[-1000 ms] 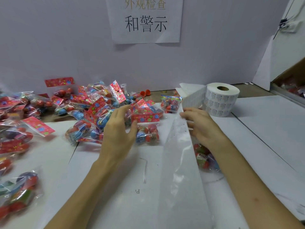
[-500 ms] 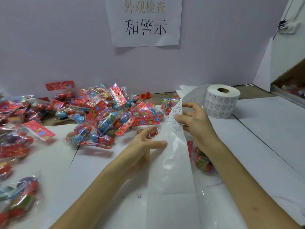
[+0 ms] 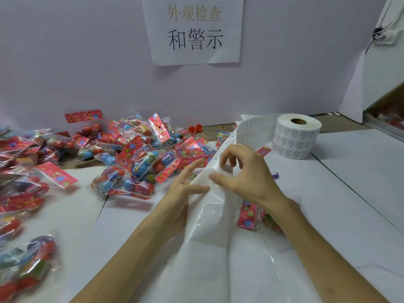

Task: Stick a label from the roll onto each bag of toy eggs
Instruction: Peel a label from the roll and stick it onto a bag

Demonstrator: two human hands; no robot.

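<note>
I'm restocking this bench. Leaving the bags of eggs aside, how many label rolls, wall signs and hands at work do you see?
Label roll: 1
Wall sign: 1
Hands: 2, the left hand and the right hand, which pinches the label strip
Total: 4

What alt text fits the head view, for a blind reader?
The right hand pinches a white label strip that runs from the roll, and the left hand touches it with straight fingers. Bags of toy eggs lie heaped at left.
</note>
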